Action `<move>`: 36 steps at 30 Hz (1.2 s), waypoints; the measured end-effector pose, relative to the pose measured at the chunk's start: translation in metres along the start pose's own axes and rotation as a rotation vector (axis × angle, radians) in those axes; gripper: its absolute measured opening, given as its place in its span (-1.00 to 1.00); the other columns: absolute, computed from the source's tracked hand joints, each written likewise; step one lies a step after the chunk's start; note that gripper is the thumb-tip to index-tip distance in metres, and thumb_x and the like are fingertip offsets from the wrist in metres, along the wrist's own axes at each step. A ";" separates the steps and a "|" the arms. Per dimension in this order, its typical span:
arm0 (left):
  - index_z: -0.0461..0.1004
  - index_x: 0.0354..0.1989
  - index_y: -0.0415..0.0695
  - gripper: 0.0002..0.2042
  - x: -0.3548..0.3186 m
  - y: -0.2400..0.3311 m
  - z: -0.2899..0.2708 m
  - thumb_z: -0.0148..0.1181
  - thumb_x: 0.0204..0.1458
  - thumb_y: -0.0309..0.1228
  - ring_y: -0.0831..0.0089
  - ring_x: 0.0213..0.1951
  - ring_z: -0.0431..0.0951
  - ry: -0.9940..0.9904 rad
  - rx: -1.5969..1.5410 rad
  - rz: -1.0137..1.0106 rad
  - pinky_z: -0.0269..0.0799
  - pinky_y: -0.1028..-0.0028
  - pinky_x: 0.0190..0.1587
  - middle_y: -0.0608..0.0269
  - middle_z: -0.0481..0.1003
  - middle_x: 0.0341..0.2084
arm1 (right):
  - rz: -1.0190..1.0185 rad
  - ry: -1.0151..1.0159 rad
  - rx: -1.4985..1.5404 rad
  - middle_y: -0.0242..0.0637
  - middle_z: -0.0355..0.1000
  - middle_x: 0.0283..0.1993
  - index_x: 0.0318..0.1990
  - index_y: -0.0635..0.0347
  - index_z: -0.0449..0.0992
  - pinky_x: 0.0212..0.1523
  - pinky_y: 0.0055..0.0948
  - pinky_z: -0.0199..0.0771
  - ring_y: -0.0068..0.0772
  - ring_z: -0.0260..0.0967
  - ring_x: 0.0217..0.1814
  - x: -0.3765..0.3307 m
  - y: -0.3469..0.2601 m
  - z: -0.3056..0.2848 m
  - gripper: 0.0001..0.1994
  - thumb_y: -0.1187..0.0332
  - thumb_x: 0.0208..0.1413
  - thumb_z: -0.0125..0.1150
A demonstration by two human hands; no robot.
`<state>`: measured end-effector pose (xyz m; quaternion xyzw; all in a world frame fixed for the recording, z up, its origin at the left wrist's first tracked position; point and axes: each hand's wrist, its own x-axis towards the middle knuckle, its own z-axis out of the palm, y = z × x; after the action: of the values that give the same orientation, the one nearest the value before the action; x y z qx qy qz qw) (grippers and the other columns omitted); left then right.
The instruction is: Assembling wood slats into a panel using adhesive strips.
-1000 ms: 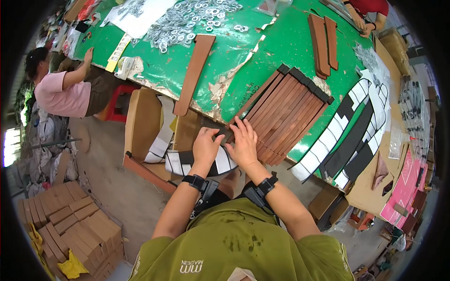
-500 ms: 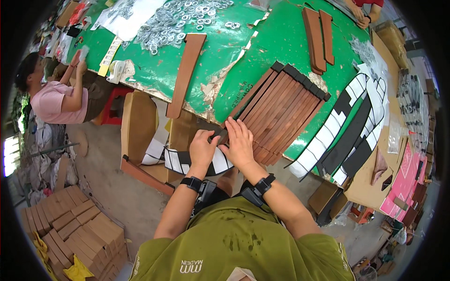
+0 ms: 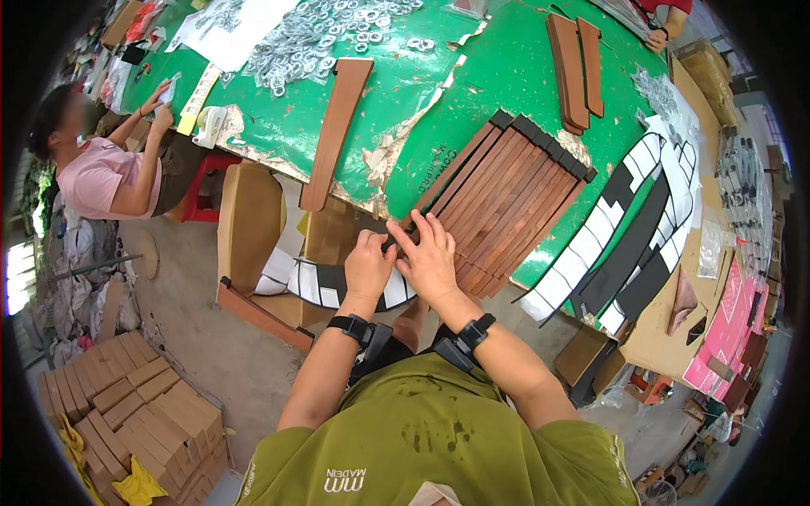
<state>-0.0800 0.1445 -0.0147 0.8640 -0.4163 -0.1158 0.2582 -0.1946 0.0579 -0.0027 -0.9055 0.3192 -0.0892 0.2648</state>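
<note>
A row of brown wooden slats [image 3: 506, 202] with black end caps lies side by side on the green table [image 3: 506, 59]. Both my hands meet at the near end of the leftmost slats, at the table's edge. My left hand [image 3: 369, 266] has its fingers curled around a small dark piece [image 3: 389, 246] between the two hands. Next to it, my right hand [image 3: 432, 257] rests with fingers stretched over the slat ends. What the dark piece is I cannot make out.
One long brown slat [image 3: 333, 126] lies alone to the left, two more [image 3: 575, 67] at the back. A heap of metal rings [image 3: 321, 34] lies far left. Black-and-white strips [image 3: 629, 215] curve at the right. An open cardboard box [image 3: 249, 236] stands below. A person in pink [image 3: 97, 173] sits left.
My hands stay at the same slat ends, with only small finger movement. The view has shifted slightly. The person in pink has moved their hands a little.
</note>
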 end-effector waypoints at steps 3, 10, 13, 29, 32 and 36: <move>0.53 -0.25 -0.20 -0.78 -0.002 0.000 0.000 0.34 -0.07 -0.41 0.12 -0.35 0.58 0.013 -0.014 0.006 0.52 0.27 -0.31 0.18 0.50 -0.24 | -0.053 -0.001 -0.060 -0.15 0.10 0.41 0.28 -0.37 0.35 0.32 -0.03 0.04 0.01 -0.02 0.45 0.000 0.003 0.000 -0.34 0.23 -0.07 0.37; 0.55 -0.18 -0.13 -0.76 -0.018 -0.009 -0.005 0.34 -0.02 -0.36 0.16 -0.32 0.59 0.014 -0.114 -0.041 0.53 0.31 -0.29 0.22 0.52 -0.26 | -0.064 -0.024 -0.102 -0.15 0.07 0.42 0.28 -0.40 0.35 0.30 -0.02 0.06 0.01 -0.04 0.46 0.000 0.005 0.001 -0.38 0.16 -0.01 0.33; 0.55 -0.18 -0.17 -0.76 -0.017 -0.012 -0.003 0.33 0.00 -0.37 0.25 -0.43 0.57 0.052 -0.071 0.029 0.49 0.35 -0.37 0.23 0.53 -0.31 | -0.065 -0.031 -0.116 -0.14 0.07 0.42 0.29 -0.39 0.34 0.30 -0.02 0.05 0.01 -0.05 0.46 -0.001 0.004 0.000 -0.38 0.15 0.01 0.32; 0.46 -0.10 -0.14 -0.71 -0.017 -0.008 -0.004 0.29 0.01 -0.36 0.07 -0.27 0.56 -0.073 -0.025 -0.065 0.50 0.20 -0.28 0.13 0.49 -0.29 | -0.178 0.013 -0.189 -0.03 -0.03 0.48 0.27 -0.39 0.37 0.28 0.12 0.06 0.20 -0.08 0.47 -0.006 0.003 0.012 -0.48 0.19 0.11 0.22; 0.46 -0.05 -0.17 -0.69 -0.009 -0.007 -0.006 0.26 0.03 -0.35 0.04 -0.26 0.58 -0.148 -0.021 -0.013 0.52 0.17 -0.28 0.07 0.50 -0.22 | -0.152 -0.034 -0.181 -0.04 -0.06 0.50 0.30 -0.41 0.33 0.28 0.12 0.06 0.18 -0.11 0.49 -0.004 0.008 0.009 -0.45 0.19 0.11 0.22; 0.51 -0.12 -0.28 -0.72 -0.003 -0.017 -0.004 0.24 0.04 -0.39 0.02 -0.26 0.57 -0.042 -0.044 0.028 0.52 0.21 -0.22 -0.01 0.53 -0.26 | -0.087 -0.070 -0.052 -0.03 -0.12 0.51 0.40 -0.26 0.18 0.32 0.10 0.03 0.10 -0.14 0.52 0.002 0.002 -0.002 -0.28 0.16 0.04 0.32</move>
<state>-0.0693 0.1571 -0.0210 0.8496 -0.4313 -0.1394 0.2699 -0.1950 0.0546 -0.0023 -0.9276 0.2725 -0.0606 0.2482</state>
